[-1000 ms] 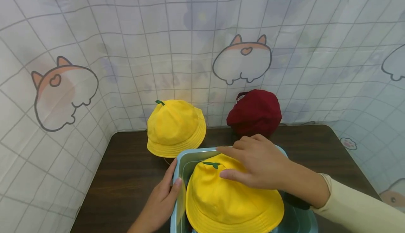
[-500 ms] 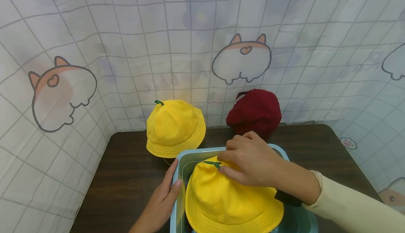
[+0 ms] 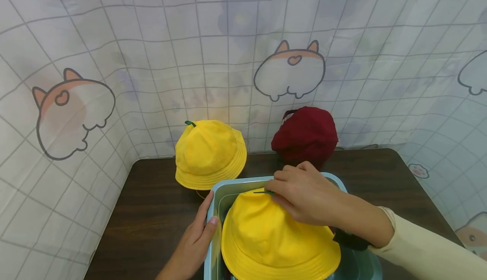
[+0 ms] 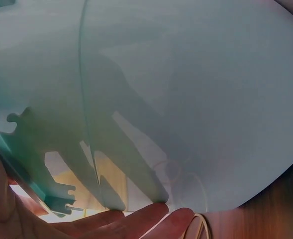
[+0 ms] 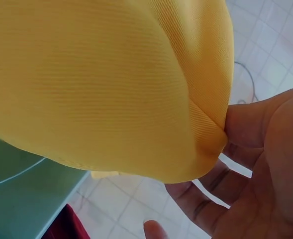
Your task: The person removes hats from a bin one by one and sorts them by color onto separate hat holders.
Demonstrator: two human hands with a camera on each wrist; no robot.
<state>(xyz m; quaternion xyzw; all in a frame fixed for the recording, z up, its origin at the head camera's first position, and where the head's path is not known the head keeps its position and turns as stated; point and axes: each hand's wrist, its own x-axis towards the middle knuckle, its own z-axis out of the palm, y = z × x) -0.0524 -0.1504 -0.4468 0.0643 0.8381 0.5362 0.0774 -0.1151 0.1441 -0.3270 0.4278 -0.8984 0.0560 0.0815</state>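
Observation:
A yellow bucket hat with a green sprout on top sits in a light blue plastic tub, brim downward. My right hand pinches the top of its crown by the sprout. In the right wrist view, thumb and fingers of the right hand hold a fold of the hat's cloth. My left hand holds the tub's left side, thumb at the rim. The left wrist view shows its fingers lying along the tub's outer wall.
Behind the tub, a second yellow hat with a green sprout is at the back left. A dark red cap is at the back right. Both are by the dark wood table's rear edge, before a gridded cloth backdrop.
My right hand's fingers and thumb have closed from a loose spread onto the hat's crown, gathering the cloth by the sprout. The left hand keeps its place on the tub.

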